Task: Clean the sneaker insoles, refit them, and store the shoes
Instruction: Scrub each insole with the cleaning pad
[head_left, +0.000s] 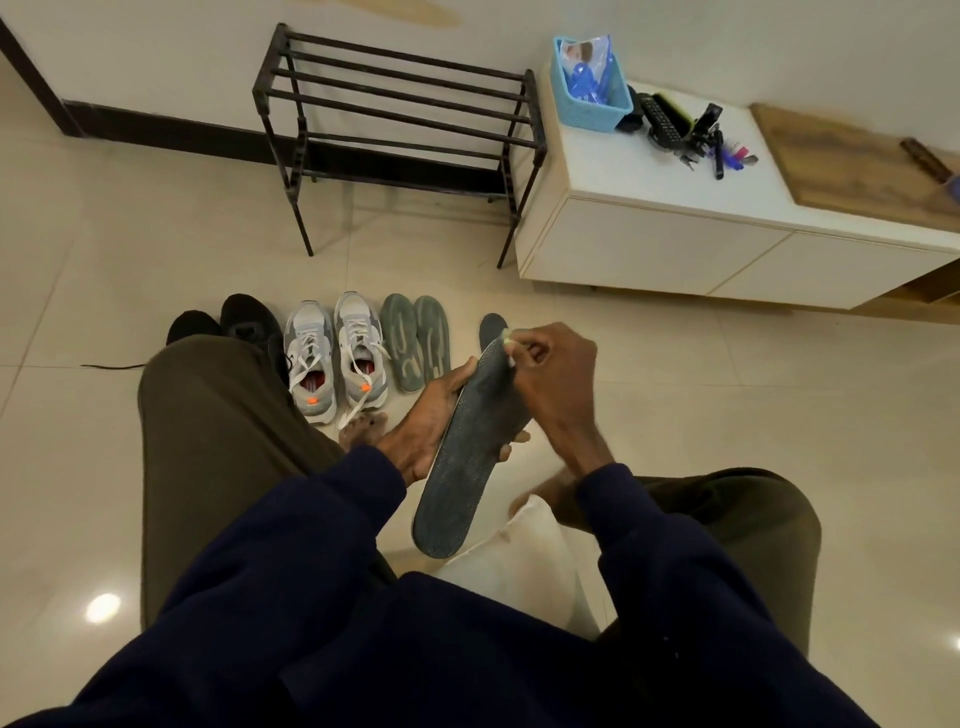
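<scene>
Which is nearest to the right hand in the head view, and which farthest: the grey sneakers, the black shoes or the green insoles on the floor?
1. Green insoles, just left of the right hand.
2. Grey sneakers, further left in the row.
3. Black shoes, at the row's left end.

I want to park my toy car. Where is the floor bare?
Bare floor lies between the shoe rack and the gray sneakers, and right of the right hand, pinching a pale scrap, in front of the white cabinet. It is crowded where black shoes, sneakers and green insoles sit side by side.
</scene>
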